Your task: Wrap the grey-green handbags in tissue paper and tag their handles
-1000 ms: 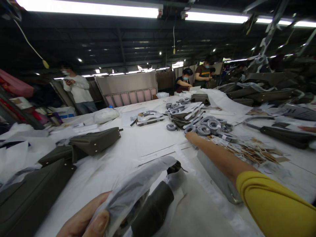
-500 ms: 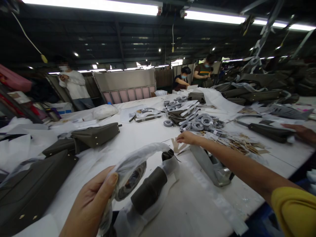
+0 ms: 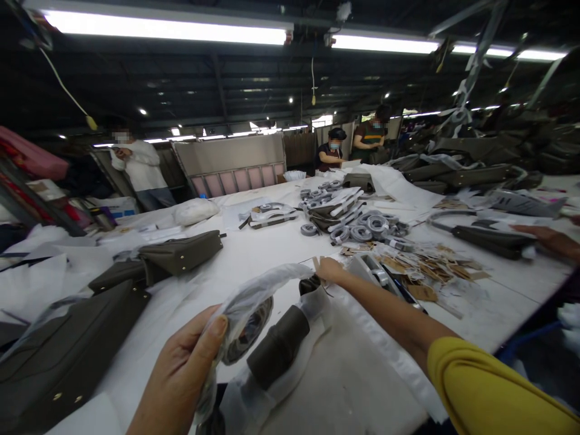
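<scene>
My left hand [image 3: 181, 368] is closed around a handle [image 3: 267, 279] wrapped in clear film, on the near bag. A coiled strap [image 3: 247, 332] in plastic hangs just inside that handle. Below it lies a dark olive roll-shaped part [image 3: 278, 347] of the bag, partly covered by white wrapping. My right hand [image 3: 330, 270] is at the far end of the handle, its fingers closed and mostly hidden. A bit of brown card tag [image 3: 316, 263] sticks out beside them. Under my right forearm, a grey tape dispenser [image 3: 369, 269] is partly covered.
Loose brown tags [image 3: 426, 269] lie right of my arm. Beyond are coiled straps [image 3: 376, 223] and a stack of wrapped olive pieces [image 3: 333, 211]. Olive bags [image 3: 181, 257] stand on the left. A co-worker's hand [image 3: 546, 238] touches a bag [image 3: 493, 241] at right. Several people stand farther back.
My right hand has drawn back toward me with the brown card tag, down to the far end of the handle. My left hand keeps its hold on the handle.
</scene>
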Available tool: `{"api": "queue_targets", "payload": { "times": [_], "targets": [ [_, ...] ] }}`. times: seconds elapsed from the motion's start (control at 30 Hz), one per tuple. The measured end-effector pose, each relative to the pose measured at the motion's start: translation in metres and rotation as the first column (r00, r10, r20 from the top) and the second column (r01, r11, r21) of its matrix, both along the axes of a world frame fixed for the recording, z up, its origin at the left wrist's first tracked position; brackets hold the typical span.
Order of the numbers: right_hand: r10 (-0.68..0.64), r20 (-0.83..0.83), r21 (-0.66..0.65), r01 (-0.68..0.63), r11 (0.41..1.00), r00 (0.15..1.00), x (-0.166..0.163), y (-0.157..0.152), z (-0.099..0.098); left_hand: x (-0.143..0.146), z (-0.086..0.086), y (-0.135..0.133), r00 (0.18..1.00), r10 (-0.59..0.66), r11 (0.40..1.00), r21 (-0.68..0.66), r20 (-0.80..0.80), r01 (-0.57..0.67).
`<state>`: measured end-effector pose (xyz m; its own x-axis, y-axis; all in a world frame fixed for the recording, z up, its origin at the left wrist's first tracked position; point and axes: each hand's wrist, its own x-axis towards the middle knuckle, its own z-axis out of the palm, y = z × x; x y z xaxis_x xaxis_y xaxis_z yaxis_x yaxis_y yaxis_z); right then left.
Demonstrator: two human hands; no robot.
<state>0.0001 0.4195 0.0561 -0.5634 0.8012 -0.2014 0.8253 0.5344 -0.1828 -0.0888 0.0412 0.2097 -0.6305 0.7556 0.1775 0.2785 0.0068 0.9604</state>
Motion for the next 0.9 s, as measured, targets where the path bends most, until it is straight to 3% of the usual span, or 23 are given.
{"api": "queue_targets", "payload": {
  "times": [0.13,0.3,0.47,0.67,0.8,0.9],
  "targets": [
    [-0.079,-0.099,-0.074,0.072,0.995,0.992,-0.002,-0.012,-0.003,0.005,0.005,-0.002,1.0,-0.021,1.0,0.008,0.011,0.02],
    [-0.128,-0.384,-0.192,0.057,0.98,0.914,0.02,-0.023,0.015,0.004,0.006,-0.001,0.998,-0.052,0.999,0.008,-0.033,0.052],
    [-0.164,-0.712,-0.271,-0.051,0.961,0.683,0.055,-0.059,0.044,0.004,0.009,-0.002,0.994,-0.091,0.996,-0.018,-0.068,0.09],
    [-0.195,-0.878,-0.324,-0.243,0.914,0.437,0.114,-0.15,0.092,0.008,0.014,-0.004,0.987,-0.081,0.997,0.005,-0.139,0.083],
    [-0.172,-0.838,-0.441,-0.457,0.773,0.519,0.128,-0.216,0.11,0.012,0.015,-0.006,0.981,-0.123,0.992,-0.005,-0.151,0.124],
    [-0.201,-0.801,-0.529,-0.509,0.679,0.564,0.12,-0.245,0.11,0.019,0.017,-0.009,0.973,-0.145,0.989,-0.035,-0.181,0.14]
  ]
}}
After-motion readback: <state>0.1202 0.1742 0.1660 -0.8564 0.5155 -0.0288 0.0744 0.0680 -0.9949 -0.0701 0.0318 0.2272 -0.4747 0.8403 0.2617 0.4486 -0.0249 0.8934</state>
